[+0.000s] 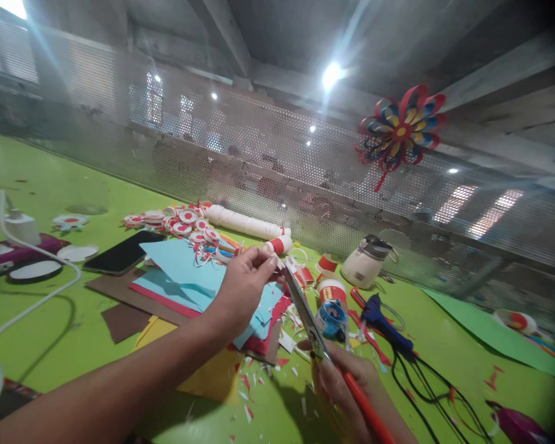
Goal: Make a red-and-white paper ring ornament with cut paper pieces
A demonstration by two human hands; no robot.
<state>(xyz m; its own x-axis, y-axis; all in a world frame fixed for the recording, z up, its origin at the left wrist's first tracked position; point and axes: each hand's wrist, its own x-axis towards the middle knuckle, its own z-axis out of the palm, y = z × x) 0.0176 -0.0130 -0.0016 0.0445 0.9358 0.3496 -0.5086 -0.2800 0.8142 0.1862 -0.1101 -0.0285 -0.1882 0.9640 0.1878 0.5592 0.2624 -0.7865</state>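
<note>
My left hand [244,285] is closed in a pinch on a small white piece of paper [277,260]. Its fingertips are just by the tips of the scissors [304,306]. My right hand [345,385] grips these scissors by their red handles, with the blades pointing up and away from me. Below my left hand lie sheets of light blue paper [178,277], over red and brown sheets. Small red and white paper scraps [246,382] are scattered under the scissors. Beyond the blades stands a red and white paper cup [332,290], with a blue tape roll [332,316] before it.
A blue glue gun [382,320] with black cable lies right. Behind it stands a white jar-like container [366,262]. Left are a phone [124,251], a white cable [41,290] and several red and white paper discs [185,222]. A paper flower [401,131] hangs by the mesh screen [259,142].
</note>
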